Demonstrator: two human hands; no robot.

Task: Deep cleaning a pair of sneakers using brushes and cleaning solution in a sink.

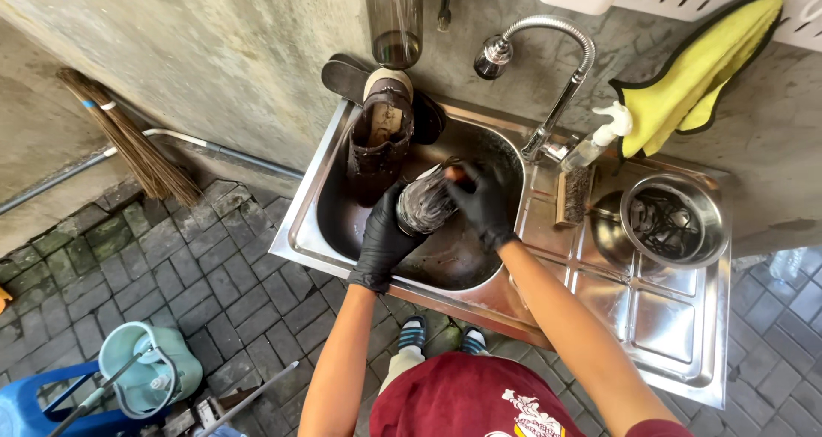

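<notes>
Head view: we scrub a soapy shoe (425, 204) over the sink (301, 231), mid-wash
Left hand (387, 236) wrapped round it, right hand (484, 202) pinching a brush (455, 173) against it; foam unrinsed, brown boot (379, 137) waits on the rim

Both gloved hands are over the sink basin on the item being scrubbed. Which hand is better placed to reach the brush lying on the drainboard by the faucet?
Probably the right hand: it is on the side of the shoe facing the drainboard brush, while the left hand cradles the shoe from the far side.
</notes>
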